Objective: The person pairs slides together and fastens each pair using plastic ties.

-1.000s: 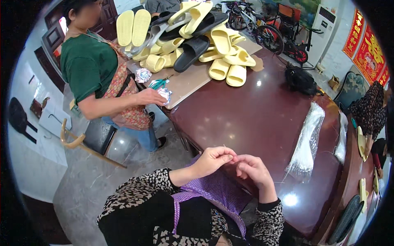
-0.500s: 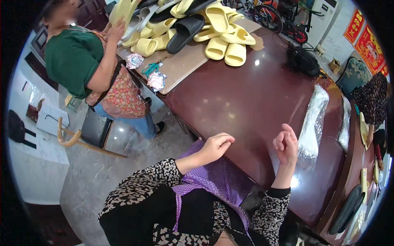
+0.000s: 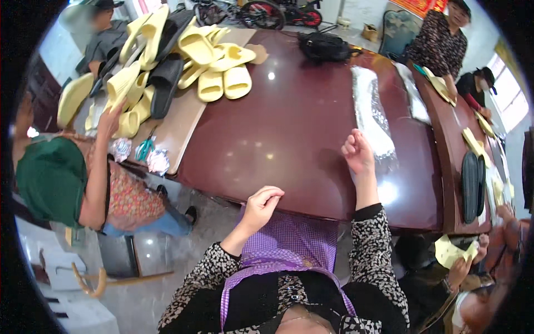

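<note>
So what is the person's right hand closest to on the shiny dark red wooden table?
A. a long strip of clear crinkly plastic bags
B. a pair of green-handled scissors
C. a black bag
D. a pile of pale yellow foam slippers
A: the right hand, raised with its fingers curled, is right beside the long strip of clear crinkly plastic bags lying on the shiny dark red wooden table; the other things lie much farther away.

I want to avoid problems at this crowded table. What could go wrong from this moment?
1. The right hand is raised beside the long clear plastic bag on the glossy dark red table; a sweep might push the light bag away.
2. The left hand hovers at the table's near edge, fingers curled; anything small pinched there could drop to the floor.
3. The heap of pale yellow foam slippers looks loosely stacked, so some may slide as the co-worker's hand pulls at it.
</note>
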Demonstrator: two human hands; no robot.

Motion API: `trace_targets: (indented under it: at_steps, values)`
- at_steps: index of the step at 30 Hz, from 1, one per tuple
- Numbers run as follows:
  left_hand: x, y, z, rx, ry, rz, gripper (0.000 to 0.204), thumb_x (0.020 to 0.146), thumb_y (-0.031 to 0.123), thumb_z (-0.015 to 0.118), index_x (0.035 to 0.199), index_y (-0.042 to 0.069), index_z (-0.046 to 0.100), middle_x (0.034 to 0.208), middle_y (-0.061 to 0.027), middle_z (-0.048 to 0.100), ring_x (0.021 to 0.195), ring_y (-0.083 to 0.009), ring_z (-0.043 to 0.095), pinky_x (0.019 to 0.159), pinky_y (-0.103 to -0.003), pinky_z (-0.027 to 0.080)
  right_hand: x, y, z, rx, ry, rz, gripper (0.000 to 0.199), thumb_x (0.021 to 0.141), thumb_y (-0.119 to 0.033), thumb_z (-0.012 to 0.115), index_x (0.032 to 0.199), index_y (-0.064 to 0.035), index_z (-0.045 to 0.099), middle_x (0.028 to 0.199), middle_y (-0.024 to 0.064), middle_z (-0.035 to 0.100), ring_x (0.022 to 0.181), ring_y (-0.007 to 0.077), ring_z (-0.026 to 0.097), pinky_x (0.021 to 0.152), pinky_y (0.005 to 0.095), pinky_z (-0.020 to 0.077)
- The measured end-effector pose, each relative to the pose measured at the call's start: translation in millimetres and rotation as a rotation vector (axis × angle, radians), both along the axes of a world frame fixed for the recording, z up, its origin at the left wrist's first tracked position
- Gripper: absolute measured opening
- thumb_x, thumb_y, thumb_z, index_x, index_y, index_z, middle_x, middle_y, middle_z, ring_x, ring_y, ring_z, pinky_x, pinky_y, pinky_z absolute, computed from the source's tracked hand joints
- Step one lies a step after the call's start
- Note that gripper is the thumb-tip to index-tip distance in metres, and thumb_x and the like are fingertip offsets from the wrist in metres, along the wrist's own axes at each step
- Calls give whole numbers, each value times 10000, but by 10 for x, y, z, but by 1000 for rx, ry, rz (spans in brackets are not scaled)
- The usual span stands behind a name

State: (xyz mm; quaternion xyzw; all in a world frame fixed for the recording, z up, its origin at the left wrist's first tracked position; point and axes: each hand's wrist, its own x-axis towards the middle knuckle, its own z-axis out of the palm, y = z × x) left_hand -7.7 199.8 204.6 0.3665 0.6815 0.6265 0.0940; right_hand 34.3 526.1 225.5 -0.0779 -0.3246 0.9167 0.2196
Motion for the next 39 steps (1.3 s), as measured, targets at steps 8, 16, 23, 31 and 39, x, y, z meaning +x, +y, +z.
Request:
trace_targets:
  at_steps: [8, 16, 23, 31, 39]
  values:
    - [-95, -31, 6, -41, -43, -59, 119, 863, -38, 545, 938, -36, 636, 953, -83, 651, 858, -155, 620, 774, -262, 496, -23, -21, -15, -66, -11, -71, 97, 937, -186, 521, 957, -102, 565, 661, -7, 513, 507, 110, 416, 516, 276, 353]
    - [-303, -41, 36, -117, -528, -158, 148, 912, 3, 502, 989, -28, 625, 987, -77, 648, 823, -127, 614, 752, -255, 507, 11, -145, 73, -79, 128, 32, 101, 943, -197, 500, 954, -112, 555, 597, -17, 429, 497, 98, 359, 511, 268, 304]
    - [-246, -18, 13, -78, -544, -78, 176, 925, 19, 493, 1058, -28, 599, 1008, -83, 645, 831, -133, 619, 753, -261, 512, 18, -261, 159, -110, 145, 90, 134, 941, -175, 510, 1008, -83, 581, 588, 7, 474, 490, 117, 407, 502, 279, 337]
    - [-141, -63, 51, 5, -554, -23, 226, 923, 31, 510, 1138, -16, 561, 1067, -83, 627, 849, -139, 624, 743, -265, 516, 254, -483, 444, 58, 235, 134, 157, 952, -164, 494, 1049, -65, 568, 592, 12, 493, 485, 122, 424, 498, 283, 357]
    - [-162, -265, 84, -140, -393, 51, 272, 885, 34, 554, 1155, 0, 549, 1036, -57, 619, 842, -123, 620, 736, -249, 505, 744, -795, 425, 270, 241, 122, 128, 950, -133, 490, 1020, -43, 549, 623, 37, 500, 481, 119, 419, 478, 277, 344]
